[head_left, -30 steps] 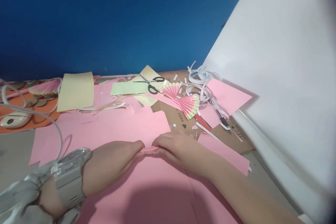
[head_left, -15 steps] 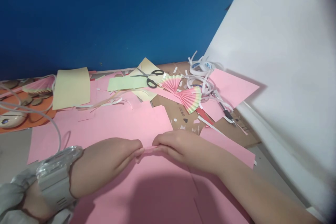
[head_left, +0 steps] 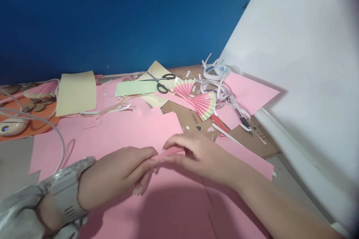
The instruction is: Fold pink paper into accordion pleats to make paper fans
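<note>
My left hand and my right hand meet at the middle of the table, both pinching a narrow folded strip of pink paper between fingertips. The strip is lifted a little off a large pink sheet that lies under my arms. A grey watch sits on my left wrist. Another pink sheet lies just beyond my hands.
Black scissors lie on pale green and yellow papers at the back. Two pleated pink fans rest on cardboard, beside white paper strips. A white cable loops at left. A big white sheet slants up at right.
The folded pink strip has come up off the sheet between my fingertips. My right hand's fingers have arched up, and my left fingers have curled under the strip.
</note>
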